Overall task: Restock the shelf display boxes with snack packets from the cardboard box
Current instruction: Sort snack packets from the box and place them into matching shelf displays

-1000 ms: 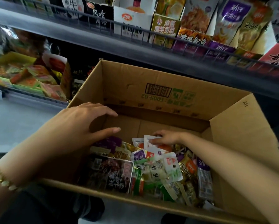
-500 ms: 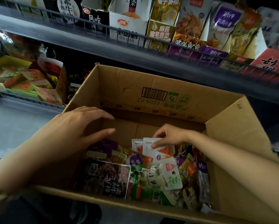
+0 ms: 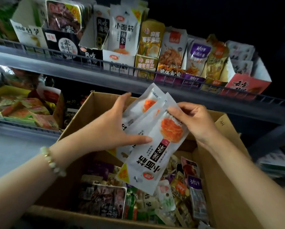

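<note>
White packets are held above the cardboard box: left hand grips the rear ones, right hand pinches the front one. None is shelved yet; the matching display box awaits, and many packets remain boxed.

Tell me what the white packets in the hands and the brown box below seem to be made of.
White packets: probably thin plastic film, slightly glossy; they flex and show sealed edges. Brown box: cardboard, matte, with folded flaps and raw edges.
</note>
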Available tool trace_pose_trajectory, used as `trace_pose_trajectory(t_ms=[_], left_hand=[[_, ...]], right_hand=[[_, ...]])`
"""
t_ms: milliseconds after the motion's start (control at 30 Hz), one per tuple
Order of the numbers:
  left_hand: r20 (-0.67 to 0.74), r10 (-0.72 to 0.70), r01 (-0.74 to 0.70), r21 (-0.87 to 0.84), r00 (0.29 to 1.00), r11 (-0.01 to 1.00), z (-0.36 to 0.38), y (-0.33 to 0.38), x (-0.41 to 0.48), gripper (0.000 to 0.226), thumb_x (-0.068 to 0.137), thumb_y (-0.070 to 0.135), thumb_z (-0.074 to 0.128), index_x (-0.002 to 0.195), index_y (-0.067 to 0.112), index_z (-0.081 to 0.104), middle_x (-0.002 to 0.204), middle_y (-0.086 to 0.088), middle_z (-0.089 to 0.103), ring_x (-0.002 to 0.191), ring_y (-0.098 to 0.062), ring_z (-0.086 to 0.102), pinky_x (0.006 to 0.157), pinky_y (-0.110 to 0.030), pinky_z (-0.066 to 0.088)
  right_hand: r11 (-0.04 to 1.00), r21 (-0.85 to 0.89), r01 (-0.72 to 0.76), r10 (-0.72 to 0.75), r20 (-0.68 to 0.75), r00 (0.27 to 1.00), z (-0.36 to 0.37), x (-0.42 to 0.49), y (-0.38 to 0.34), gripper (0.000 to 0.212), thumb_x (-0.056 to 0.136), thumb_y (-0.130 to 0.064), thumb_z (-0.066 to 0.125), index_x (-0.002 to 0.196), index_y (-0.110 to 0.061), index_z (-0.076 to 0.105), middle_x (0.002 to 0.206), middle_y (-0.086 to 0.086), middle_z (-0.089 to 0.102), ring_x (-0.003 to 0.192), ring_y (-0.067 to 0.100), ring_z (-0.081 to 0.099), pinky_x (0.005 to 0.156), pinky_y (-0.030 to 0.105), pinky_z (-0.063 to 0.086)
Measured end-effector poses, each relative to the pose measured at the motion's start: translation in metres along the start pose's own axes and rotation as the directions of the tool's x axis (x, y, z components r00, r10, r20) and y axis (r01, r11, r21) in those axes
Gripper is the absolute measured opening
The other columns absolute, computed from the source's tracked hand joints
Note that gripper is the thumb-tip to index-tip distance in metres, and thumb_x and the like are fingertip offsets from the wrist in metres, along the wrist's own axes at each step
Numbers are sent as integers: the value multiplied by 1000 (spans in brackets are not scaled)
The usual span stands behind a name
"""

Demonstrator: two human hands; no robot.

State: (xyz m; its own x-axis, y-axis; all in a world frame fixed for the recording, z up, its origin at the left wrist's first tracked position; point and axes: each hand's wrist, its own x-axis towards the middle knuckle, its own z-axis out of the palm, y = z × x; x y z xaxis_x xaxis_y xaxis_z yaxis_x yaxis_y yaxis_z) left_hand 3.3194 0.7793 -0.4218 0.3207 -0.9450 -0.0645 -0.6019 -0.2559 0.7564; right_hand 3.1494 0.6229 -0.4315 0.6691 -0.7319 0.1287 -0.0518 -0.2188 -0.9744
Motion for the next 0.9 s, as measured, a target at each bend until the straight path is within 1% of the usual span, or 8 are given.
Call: trace_pose_trajectory(t_ms=[100,233,333,433,567,667,800,900], left_hand=[[35,-2,11,-282,999,959,20,8,15,60,58,34,88,109,25,58,94,15,73,83,1,70,69,-16,57],[90,98,-52,-416,991,908,41,9,15,31,72,18,82,96,24,63,86,13,75,77,-4,72,63,-17,55],[-110,68,-118,-555,992,824,46,2,18,42,70,18,79,108,18,62,96,5,75,88,-14,73,70,-26,59],[-312,-73,-191,-733,947,653,40,-2,26,42,77,13,69,117,10,58,102,-6,74,91,-22,72,69,-30,60],[-261,-140,-136,-807,955,574,40,-1,26,37,89,13,57,126,17,49,106,-9,71,86,-19,73,64,-27,60],[-178,-96,-77,-769,979,635,49,-7,28,40,95,14,49,133,20,40,110,-6,68,86,-12,72,62,-20,56],[-89,-79,-4,-687,993,727,51,-18,34,50,89,15,62,133,17,39,119,-4,65,91,-3,69,66,-17,55],[-306,-151,18,-396,940,918,47,-26,39,114,67,48,79,150,15,8,147,-5,37,134,-5,39,108,-31,40]], right_hand=[[994,105,18,-6,-117,993,10,-1,-1,16,69,-34,71,80,-23,73,77,-5,75,71,8,71,63,20,55],[988,150,-34,60,-172,983,6,-4,6,21,71,-41,66,85,-24,70,78,-7,74,74,7,70,67,22,54],[971,228,-75,119,-188,975,-6,-2,8,49,73,-59,54,108,-25,62,98,-5,72,93,13,68,80,30,52],[963,191,-188,190,6,982,-5,-5,12,77,67,-77,50,127,-28,50,122,-5,64,106,9,64,89,28,50],[959,62,-277,252,259,932,29,-18,15,54,78,-57,52,127,-35,46,114,-15,66,102,-1,65,86,21,54],[978,-3,-210,207,181,961,40,-18,25,59,73,-44,65,128,-30,48,116,-7,67,102,6,66,87,30,56],[905,166,-391,374,127,919,18,-11,33,60,59,-25,79,115,-14,61,100,6,75,88,23,73,72,33,60],[913,47,-405,396,137,908,0,-5,28,47,60,-18,83,104,-13,67,96,6,75,86,23,73,73,36,60]])
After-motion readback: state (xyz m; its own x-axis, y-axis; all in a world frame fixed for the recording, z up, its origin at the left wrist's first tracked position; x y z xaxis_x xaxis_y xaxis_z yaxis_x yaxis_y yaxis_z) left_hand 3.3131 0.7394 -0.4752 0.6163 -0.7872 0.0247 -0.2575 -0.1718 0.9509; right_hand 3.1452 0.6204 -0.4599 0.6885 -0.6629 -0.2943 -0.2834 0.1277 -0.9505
